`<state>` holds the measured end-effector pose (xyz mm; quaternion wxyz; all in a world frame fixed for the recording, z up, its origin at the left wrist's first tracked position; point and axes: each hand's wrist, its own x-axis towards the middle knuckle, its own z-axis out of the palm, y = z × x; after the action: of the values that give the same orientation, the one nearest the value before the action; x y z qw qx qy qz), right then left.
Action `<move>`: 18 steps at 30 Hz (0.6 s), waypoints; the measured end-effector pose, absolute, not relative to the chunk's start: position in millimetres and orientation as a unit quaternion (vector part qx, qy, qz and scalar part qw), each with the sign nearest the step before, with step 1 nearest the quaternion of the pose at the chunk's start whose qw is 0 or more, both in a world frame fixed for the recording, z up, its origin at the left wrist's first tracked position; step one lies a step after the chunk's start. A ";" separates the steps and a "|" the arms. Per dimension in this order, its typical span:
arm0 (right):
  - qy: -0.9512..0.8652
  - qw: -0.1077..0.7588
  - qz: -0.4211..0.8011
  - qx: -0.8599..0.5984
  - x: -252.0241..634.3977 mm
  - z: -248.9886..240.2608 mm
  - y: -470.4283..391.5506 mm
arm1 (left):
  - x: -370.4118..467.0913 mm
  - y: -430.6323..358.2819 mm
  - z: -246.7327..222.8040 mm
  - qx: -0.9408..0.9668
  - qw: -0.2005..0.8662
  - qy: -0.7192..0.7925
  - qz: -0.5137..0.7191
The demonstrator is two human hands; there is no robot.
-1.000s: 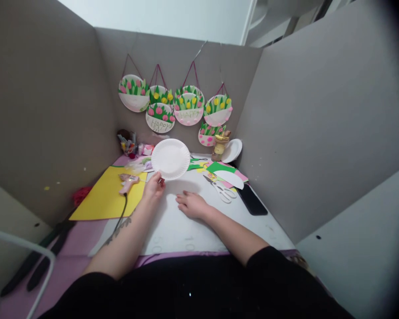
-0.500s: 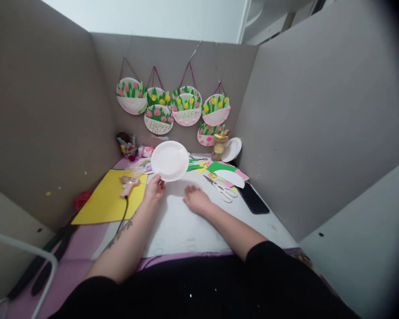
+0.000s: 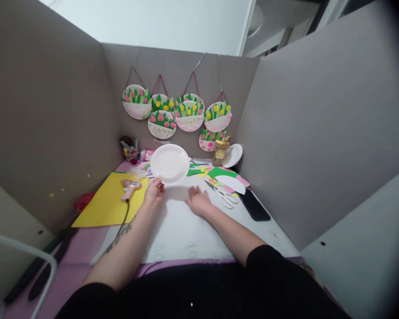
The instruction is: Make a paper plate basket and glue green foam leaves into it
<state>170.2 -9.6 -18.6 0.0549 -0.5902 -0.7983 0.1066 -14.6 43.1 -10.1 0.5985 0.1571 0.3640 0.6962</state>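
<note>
A round white paper plate [image 3: 170,163] with a ridged rim is held up above the table by my left hand [image 3: 154,192], which pinches its lower edge. My right hand [image 3: 198,201] rests over the white table covering [image 3: 182,235], fingers spread and holding nothing. Just right of that hand lie white-handled scissors [image 3: 224,196]. A pink glue gun [image 3: 130,189] sits on yellow sheet [image 3: 106,201] to the left of my left hand. Behind the scissors are a cut white plate piece [image 3: 232,184] and green paper [image 3: 217,172].
Finished plates with paper tulips [image 3: 190,116] hang on the grey back panel. At the back stand a cup of pens [image 3: 130,150], a gold-topped jar [image 3: 221,150] and a stack of white plates [image 3: 233,156]. A black phone [image 3: 254,206] lies at the right; red yarn [image 3: 84,202] is at the left.
The view has tilted slightly, so the scene sits a little lower. The plate stays in my left hand; my right hand's fingers have spread a little.
</note>
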 end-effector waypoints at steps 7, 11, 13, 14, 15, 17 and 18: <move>-0.910 0.044 0.120 -0.395 156.9 -26.1 -25.6 | -15.1 41.4 -12.6 0.272 0.499 0.403 0.717; -0.912 -0.002 0.142 -0.386 159.8 -28.6 -19.3 | -16.9 35.7 -5.6 0.310 0.446 0.401 0.738; -0.825 0.005 0.112 -0.555 176.0 -26.4 -1.7 | -16.3 33.1 0.1 0.320 0.444 0.387 0.742; -0.775 0.016 0.089 -0.625 185.4 -25.4 7.2 | -15.7 32.1 2.7 0.322 0.442 0.381 0.745; -0.741 0.037 0.063 -0.667 194.4 -24.5 14.6 | -15.2 31.3 5.0 0.323 0.441 0.377 0.747; -0.717 0.121 0.036 -0.685 208.2 -22.8 22.8 | -14.7 30.3 7.8 0.331 0.434 0.374 0.750; -0.719 0.177 0.034 -0.671 212.4 -21.8 23.1 | -14.6 29.8 8.3 0.340 0.427 0.373 0.750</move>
<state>212.4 23.1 -21.8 0.1773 -0.6715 -0.7187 0.0343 -14.6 29.8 8.3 0.4270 0.3404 0.3731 0.7501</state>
